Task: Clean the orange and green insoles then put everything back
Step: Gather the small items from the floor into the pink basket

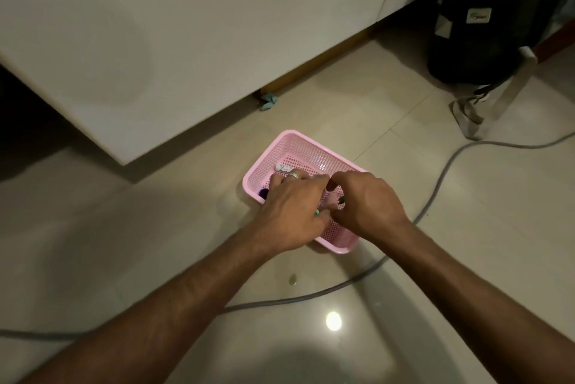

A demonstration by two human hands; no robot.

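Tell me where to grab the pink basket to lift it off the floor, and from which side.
Grip the pink basket by its rolled rim on the two short ends, coming from above. The far-left end near the white tube is bare; the near end sits under the left hand and right hand. The perforated walls flare outward, so the rim probably offers the firmest hold.

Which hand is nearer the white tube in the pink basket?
Left. The left hand has its fingers right beside the white tube in the pink basket; the right hand is further off, over the basket's near right part.
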